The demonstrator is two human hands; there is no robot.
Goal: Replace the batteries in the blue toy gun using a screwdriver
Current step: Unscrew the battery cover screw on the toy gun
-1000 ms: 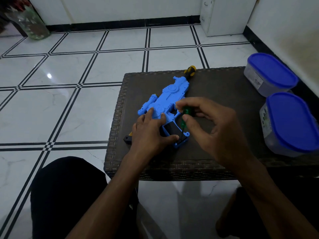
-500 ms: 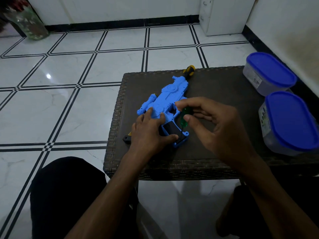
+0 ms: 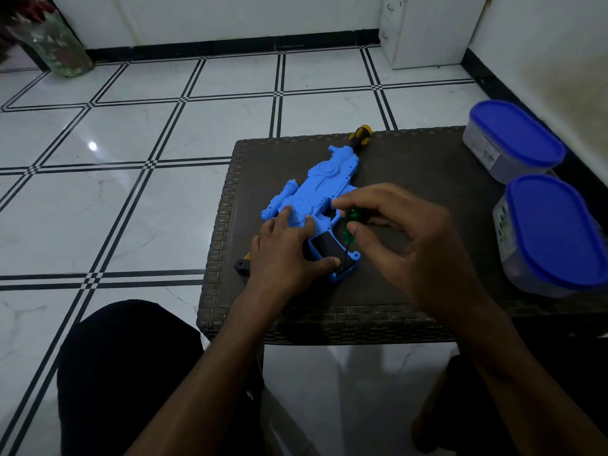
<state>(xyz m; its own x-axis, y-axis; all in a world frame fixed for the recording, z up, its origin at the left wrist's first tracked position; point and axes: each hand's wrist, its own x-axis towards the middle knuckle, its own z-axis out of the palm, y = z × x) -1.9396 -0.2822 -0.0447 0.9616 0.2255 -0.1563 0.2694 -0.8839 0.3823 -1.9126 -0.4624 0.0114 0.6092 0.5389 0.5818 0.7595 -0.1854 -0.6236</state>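
The blue toy gun [image 3: 324, 182] lies flat on a dark woven table [image 3: 427, 179], its barrel pointing away from me. My left hand [image 3: 284, 253] presses down on the gun's rear body, thumb resting beside the black panel [image 3: 329, 246] on the grip. My right hand [image 3: 408, 245] pinches the green handle of a small screwdriver [image 3: 349, 222] between thumb and fingers. Its thin shaft runs down to the lower end of the grip. A yellow and black tool handle [image 3: 360, 133] shows past the muzzle.
Two clear tubs with blue lids [image 3: 513, 139] [image 3: 556, 232] stand at the table's right side. The near table edge [image 3: 329, 324] is just above my knees. White tiled floor [image 3: 131, 192] stretches to the left, with a glass jar [image 3: 56, 44] far back left.
My right fingers have shifted round the green handle, which now shows more clearly between them. My left hand and the gun have stayed in place.
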